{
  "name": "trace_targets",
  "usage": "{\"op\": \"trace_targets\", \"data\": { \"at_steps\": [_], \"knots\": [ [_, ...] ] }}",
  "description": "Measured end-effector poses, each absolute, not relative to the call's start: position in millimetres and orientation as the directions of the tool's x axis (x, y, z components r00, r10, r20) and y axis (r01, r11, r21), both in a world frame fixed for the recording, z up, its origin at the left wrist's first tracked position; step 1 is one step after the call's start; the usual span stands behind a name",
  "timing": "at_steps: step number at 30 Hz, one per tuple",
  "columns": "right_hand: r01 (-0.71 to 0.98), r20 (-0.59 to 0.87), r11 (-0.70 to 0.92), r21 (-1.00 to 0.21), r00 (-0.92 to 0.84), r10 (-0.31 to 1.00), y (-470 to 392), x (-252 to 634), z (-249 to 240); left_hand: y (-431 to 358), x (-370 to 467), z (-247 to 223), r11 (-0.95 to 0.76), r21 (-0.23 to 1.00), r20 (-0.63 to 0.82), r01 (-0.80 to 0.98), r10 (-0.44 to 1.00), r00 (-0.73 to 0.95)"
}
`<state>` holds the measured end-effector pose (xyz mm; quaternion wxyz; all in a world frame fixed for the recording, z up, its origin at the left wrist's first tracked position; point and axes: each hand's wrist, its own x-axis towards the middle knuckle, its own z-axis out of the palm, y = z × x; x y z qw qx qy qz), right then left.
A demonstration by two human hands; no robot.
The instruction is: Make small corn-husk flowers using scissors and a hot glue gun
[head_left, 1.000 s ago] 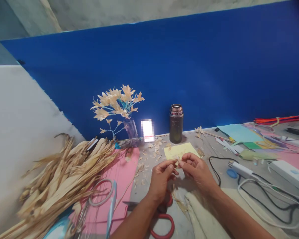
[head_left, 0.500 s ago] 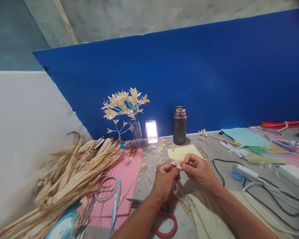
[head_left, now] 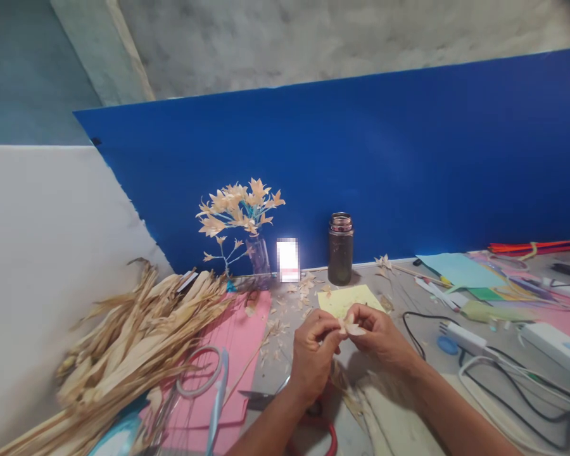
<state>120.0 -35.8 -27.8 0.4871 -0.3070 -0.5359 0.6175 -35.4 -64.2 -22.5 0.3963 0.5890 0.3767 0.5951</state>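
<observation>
A small cream husk flower (head_left: pixel 351 327) with pointed petals is held between both hands, in front of a yellow paper (head_left: pixel 350 299). My left hand (head_left: pixel 315 351) pinches its left end between thumb and fingers. My right hand (head_left: pixel 379 335) has closed fingertips on its petals at the right. Red-handled scissors (head_left: pixel 332 437) lie partly hidden under my left forearm. Finished-looking husk flowers (head_left: pixel 240 206) on blue stems stand in a clear glass bottle (head_left: pixel 259 261) at the back.
Dried husks (head_left: pixel 137 342) cover the left side beside pink paper (head_left: pixel 235 399) and a tape roll (head_left: pixel 199 372). A dark flask (head_left: pixel 341 250) stands by the blue board. Cables, a power strip (head_left: pixel 558 348) and coloured papers lie at the right.
The husk piece has turned, and its petals now show spread toward my right hand. The camera view has tilted slightly, so the scene sits a little lower.
</observation>
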Motion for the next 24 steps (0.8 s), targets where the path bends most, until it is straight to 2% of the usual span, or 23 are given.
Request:
{"op": "trace_targets", "data": {
  "at_steps": [6, 10, 19, 24],
  "knots": [
    [-0.277, 0.119, 0.003, -0.961, -0.406, 0.906, -32, 126, -36, -61, -35, -21, -0.264, 0.948, 0.275, -0.177, 0.960, 0.041],
    [-0.303, 0.109, -0.015, -0.953, -0.388, 0.915, -31, 127, -35, -59, -35, -18, -0.220, 0.955, 0.232, -0.197, 0.972, 0.040],
    [-0.291, 0.098, 0.002, -0.957, -0.317, 0.943, -30, 130, -32, -65, -39, -17, -0.411, 0.911, 0.412, 0.039, 0.911, -0.009],
    [-0.256, 0.092, 0.003, -0.967, -0.336, 0.937, -30, 128, -35, -68, -48, -13, -0.494, 0.863, 0.497, 0.102, 0.868, -0.003]
  ]
}}
